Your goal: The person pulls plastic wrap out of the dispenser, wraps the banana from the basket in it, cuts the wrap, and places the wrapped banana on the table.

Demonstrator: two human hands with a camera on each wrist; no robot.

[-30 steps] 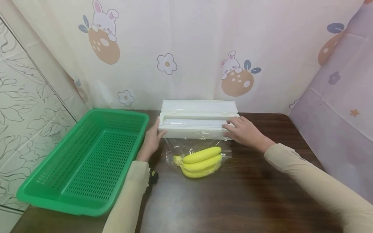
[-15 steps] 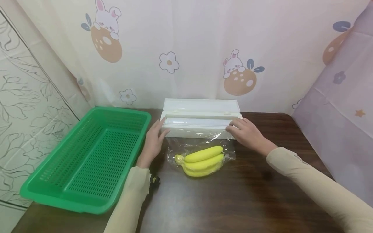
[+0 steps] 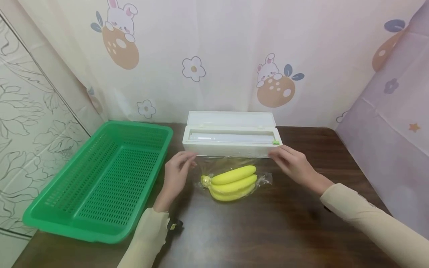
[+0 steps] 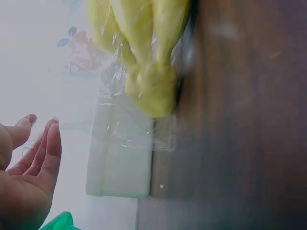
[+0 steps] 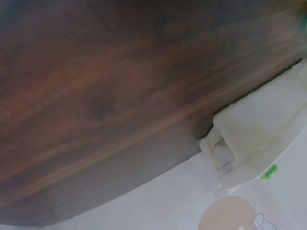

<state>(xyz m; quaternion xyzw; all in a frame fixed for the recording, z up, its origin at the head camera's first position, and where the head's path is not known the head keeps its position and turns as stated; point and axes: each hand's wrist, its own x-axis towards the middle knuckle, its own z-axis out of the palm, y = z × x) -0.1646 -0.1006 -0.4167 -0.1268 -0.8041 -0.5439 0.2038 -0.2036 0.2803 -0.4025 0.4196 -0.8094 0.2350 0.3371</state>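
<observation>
A yellow banana bunch (image 3: 231, 184) lies on the table with clear plastic wrap (image 3: 266, 178) over and around it. Behind it stands a long white wrap dispenser (image 3: 232, 149), its lid (image 3: 231, 119) raised and a film roll (image 3: 231, 137) inside. My left hand (image 3: 177, 171) pinches the film's edge in front of the box's left end; in the left wrist view a strand of film runs from the fingertips. At the right end, my right hand (image 3: 293, 165) pinches the other side of the film edge. The right wrist view does not show that hand.
A green plastic basket (image 3: 134, 223) with slotted sides stands on the left of the dark wooden table (image 3: 268, 238). A small green slider (image 3: 276, 142) sits at the dispenser's right end. A patterned curtain (image 3: 228, 56) hangs behind.
Both hands have come off the dispenser's front edge and moved down toward the bananas, drawing the film edge along. The green slider at the right end is now uncovered.
</observation>
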